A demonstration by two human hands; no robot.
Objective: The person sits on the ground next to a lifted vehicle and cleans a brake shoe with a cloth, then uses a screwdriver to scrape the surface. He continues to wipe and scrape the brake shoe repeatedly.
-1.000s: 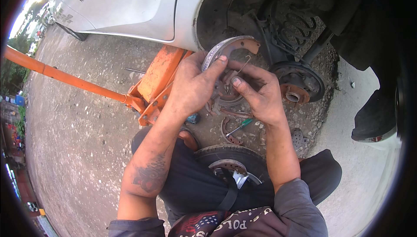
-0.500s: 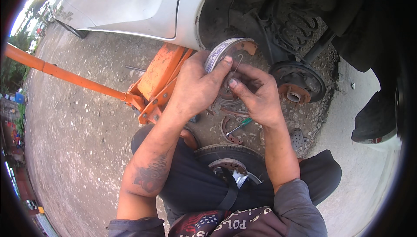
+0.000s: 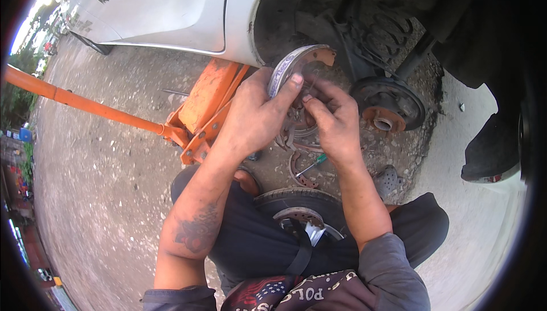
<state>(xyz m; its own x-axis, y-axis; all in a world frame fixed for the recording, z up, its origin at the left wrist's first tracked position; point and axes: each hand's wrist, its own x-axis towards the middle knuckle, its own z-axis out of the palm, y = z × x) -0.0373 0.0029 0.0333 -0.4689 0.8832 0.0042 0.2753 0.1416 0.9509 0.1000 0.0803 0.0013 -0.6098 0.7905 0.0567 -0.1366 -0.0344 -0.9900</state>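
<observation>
My left hand [image 3: 256, 108] grips a curved brake shoe [image 3: 323, 55], its thumb pressed on the inner side. The shoe has a pale printed lining and a tan metal end that points away to the right. Close beside it, my right hand [image 3: 339, 120] is closed in a pinch against the shoe's inner face. A thin hooked brake spring is between its fingers, mostly hidden and blurred now. Below the hands, a worn brake shoe [image 3: 296, 173] lies on the ground with a green-handled screwdriver [image 3: 312, 164] across it. More curved brake parts lie partly hidden under my hands.
An orange floor jack [image 3: 208, 94] with a long handle stands left, beside the white car [image 3: 159, 14]. Right of my hands are the exposed wheel hub [image 3: 384, 120] and a coil spring [image 3: 393, 34]. A wheel [image 3: 273, 198] lies by my legs, a shoe part on it.
My right fingers have moved in closer to the brake shoe, and the hooked spring end that stood out plainly is now blurred and mostly covered. The left hand keeps its grip.
</observation>
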